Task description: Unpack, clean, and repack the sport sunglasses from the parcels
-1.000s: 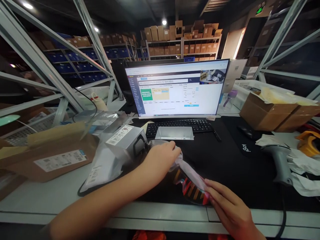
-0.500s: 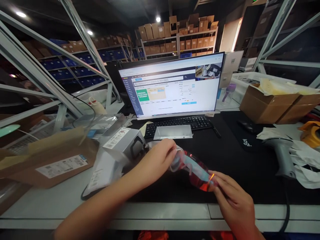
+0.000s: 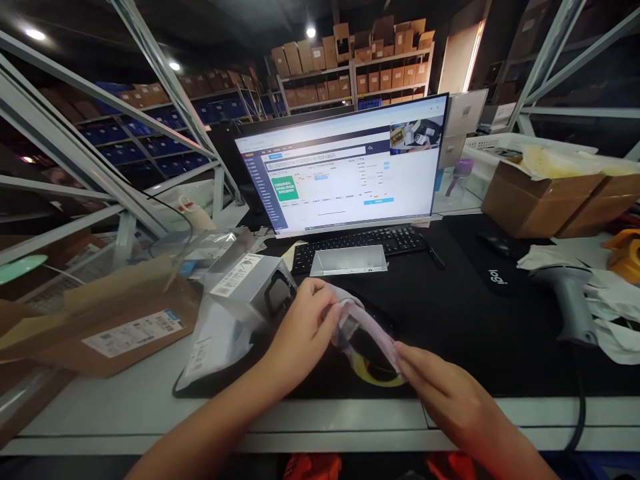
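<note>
My left hand (image 3: 306, 325) is closed on the near-left end of shiny goggles (image 3: 376, 377), which hang over the black desk mat. A pinkish, see-through band (image 3: 373, 330) runs across their upper edge. My right hand (image 3: 445, 387) pinches their right end, with its fingertips at the band. Yellow and red sheen shows on the lens. Some of the frame is hidden behind my fingers. Left of my left hand lies a grey box (image 3: 250, 283) with a white label and a black loop printed on its end. An open grey tray-like box (image 3: 349, 260) sits in front of the keyboard.
A monitor (image 3: 345, 173) and a keyboard (image 3: 360, 245) stand behind my hands. An opened carton (image 3: 135, 327) and a plastic-wrapped package (image 3: 215, 347) lie left. To the right are a scanner (image 3: 567, 300), a mouse (image 3: 497, 245), crumpled paper (image 3: 617, 333) and brown boxes (image 3: 530, 200).
The goggles have turned, so their lens looks yellowish and clear rather than red. My right hand has moved slightly left along them. My left hand has shifted a little left and down.
</note>
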Tool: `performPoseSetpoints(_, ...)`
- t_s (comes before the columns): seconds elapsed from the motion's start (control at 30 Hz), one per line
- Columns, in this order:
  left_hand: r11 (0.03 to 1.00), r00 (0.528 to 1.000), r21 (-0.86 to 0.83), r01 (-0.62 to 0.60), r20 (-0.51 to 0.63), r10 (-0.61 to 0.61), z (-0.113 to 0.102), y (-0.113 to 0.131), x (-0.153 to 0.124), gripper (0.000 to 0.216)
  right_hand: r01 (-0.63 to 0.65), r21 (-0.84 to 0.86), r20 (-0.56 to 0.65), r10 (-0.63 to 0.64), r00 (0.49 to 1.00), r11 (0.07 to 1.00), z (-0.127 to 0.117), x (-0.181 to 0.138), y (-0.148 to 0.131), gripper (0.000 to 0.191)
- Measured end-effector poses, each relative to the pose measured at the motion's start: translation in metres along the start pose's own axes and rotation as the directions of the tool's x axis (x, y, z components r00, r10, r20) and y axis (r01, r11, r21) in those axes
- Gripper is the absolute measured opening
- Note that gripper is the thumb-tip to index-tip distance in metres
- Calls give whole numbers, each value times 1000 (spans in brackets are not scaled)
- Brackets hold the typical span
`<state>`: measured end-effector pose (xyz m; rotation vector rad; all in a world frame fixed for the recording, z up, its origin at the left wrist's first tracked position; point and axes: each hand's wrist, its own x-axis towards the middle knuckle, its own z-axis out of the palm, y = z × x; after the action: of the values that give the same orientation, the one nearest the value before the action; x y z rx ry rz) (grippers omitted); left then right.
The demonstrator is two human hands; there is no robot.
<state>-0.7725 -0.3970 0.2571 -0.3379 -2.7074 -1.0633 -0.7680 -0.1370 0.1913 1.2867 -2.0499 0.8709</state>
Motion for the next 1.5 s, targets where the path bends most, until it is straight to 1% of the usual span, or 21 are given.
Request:
performPoseSetpoints(0.1, 1000, 1000, 29, -3, 9, 3, 0, -2, -5, 20, 24, -59, 24, -22, 999, 998, -13, 0, 2, 33)
performPoseSetpoints(0.13, 1000, 1000, 28, -11, 13, 11, 1, -2, -6, 20, 1, -60, 5, 0, 1000, 998, -14, -2, 3, 33)
performPoseSetpoints(0.2, 1000, 1000, 12, -24, 16, 23, 3, -4, -8, 23, -132, -22, -102, 129, 986, 991, -13, -6, 3, 31)
performPoseSetpoints(0.27, 999, 1000, -30, -21, 15, 22, 6, -6, -10, 26, -317, 93, -212, 329, 920, 944, -7, -8, 1, 25)
performPoseSetpoints(0.3, 998, 1000, -59, -18, 11, 19, 7, -7, -10, 27, -406, 180, -230, 439, 868, 896, -3, -9, 0, 22)
performPoseSetpoints(0.37, 994, 1000, -110, -18, -8, 17, 9, -9, -11, 28, -533, 393, -173, 629, 758, 750, 6, -10, -3, 16)
performPoseSetpoints(0.4, 991, 1000, -130, -21, -25, 17, 11, -10, -12, 28, -566, 505, -116, 701, 704, 652, 11, -10, -5, 14)
performPoseSetpoints(0.47, 986, 998, -162, -25, -68, 14, 13, -12, -14, 28, -572, 689, -8, 794, 608, 445, 22, -10, -9, 12)
performPoseSetpoints(0.53, 979, 995, -204, -19, -103, -2, 16, -15, -15, 28, -543, 782, 64, 828, 558, 305, 31, -9, -14, 11)
performPoseSetpoints(0.57, 972, 993, -234, -11, -117, -17, 17, -16, -16, 29, -535, 796, 76, 832, 550, 281, 35, -10, -17, 11)
performPoseSetpoints(0.6, 965, 991, -264, 0, -130, -35, 19, -17, -17, 28, -534, 792, 70, 826, 559, 294, 38, -10, -19, 11)
performPoseSetpoints(0.63, 956, 988, -292, 13, -142, -57, 20, -18, -19, 28, -540, 770, 50, 811, 582, 340, 40, -10, -20, 12)
performPoseSetpoints(0.7, 945, 982, -327, 31, -166, -89, 22, -20, -21, 28, -549, 674, -17, 753, 658, 495, 44, -12, -21, 13)
performPoseSetpoints(0.77, 946, 979, -323, 22, -186, -86, 22, -20, -22, 28, -525, 535, -77, 657, 750, 662, 46, -13, -20, 15)
performPoseSetpoints(0.83, 959, 981, -285, -4, -188, -51, 21, -19, -24, 29, -463, 399, -121, 545, 829, 792, 46, -14, -18, 18)
performPoseSetpoints(0.93, 985, 983, -171, -32, -181, 1, 17, -17, -27, 29, -338, 238, -161, 380, 911, 911, 41, -12, -14, 23)
performPoseSetpoints(1.03, 998, 983, -39, -44, -179, 36, 14, -16, -30, 27, -252, 111, -122, 265, 956, 961, 32, -10, -12, 29)
performPoseSetpoints(1.17, 998, 985, 58, -27, -170, 36, 10, -19, -33, 26, -157, -35, -52, 155, 987, 987, 23, -11, -12, 36)
performPoseSetpoints(1.3, 994, 992, 108, -2, -124, 16, -1, -15, -23, 25, -137, -103, 22, 140, 990, 985, 23, -16, -13, 40)
performPoseSetpoints(1.4, 987, 997, 143, -75, -24, 79, -13, 0, -4, 23, -160, -98, 2, 161, 987, 982, 24, -15, -14, 40)
performPoseSetpoints(1.5, 943, 966, 253, -217, 196, 170, -20, 21, 22, 13, -127, -75, 3, 128, 992, 989, 22, -13, -16, 42)
